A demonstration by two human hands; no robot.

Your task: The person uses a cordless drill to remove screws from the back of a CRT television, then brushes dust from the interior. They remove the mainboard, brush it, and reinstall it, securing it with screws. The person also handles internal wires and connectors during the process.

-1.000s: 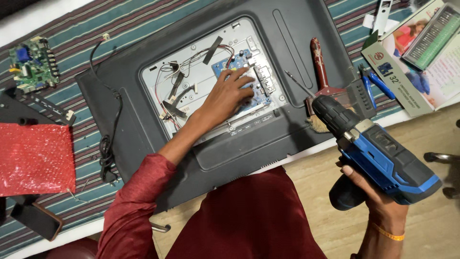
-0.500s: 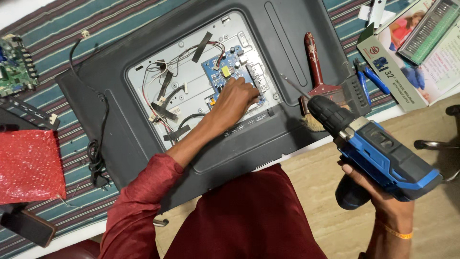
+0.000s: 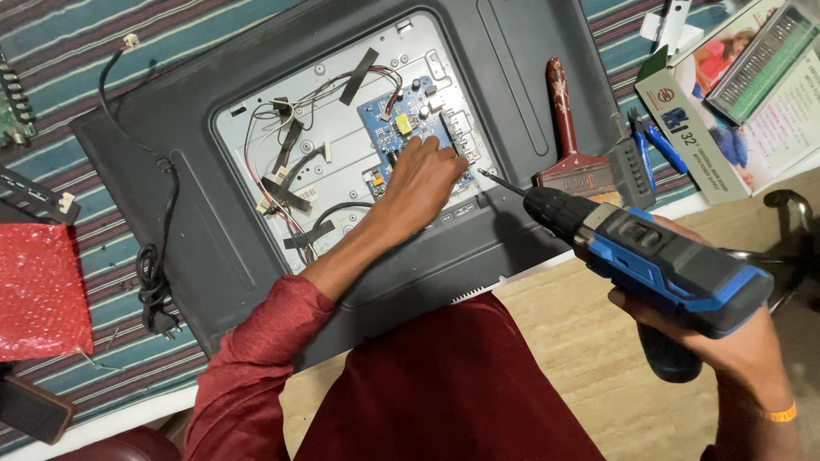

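We note the dark television back point(image 3: 530, 77) lying face-down on the striped cloth point(image 3: 102, 60), its near edge overhanging the table toward bare floor, where room is open. At its centre, a pale metal bay exposes a blue circuit board point(image 3: 408, 128). The left hand point(image 3: 424, 181) rests on that board, fingers loosely spread, gripping nothing. The right hand point(image 3: 726, 341) is wrapped around a blue-and-black cordless drill point(image 3: 658, 265), bit tip just right of the board. Right of the television lies a colourful printed box point(image 3: 752, 111); far left, a red bubble pouch point(image 3: 38, 290).
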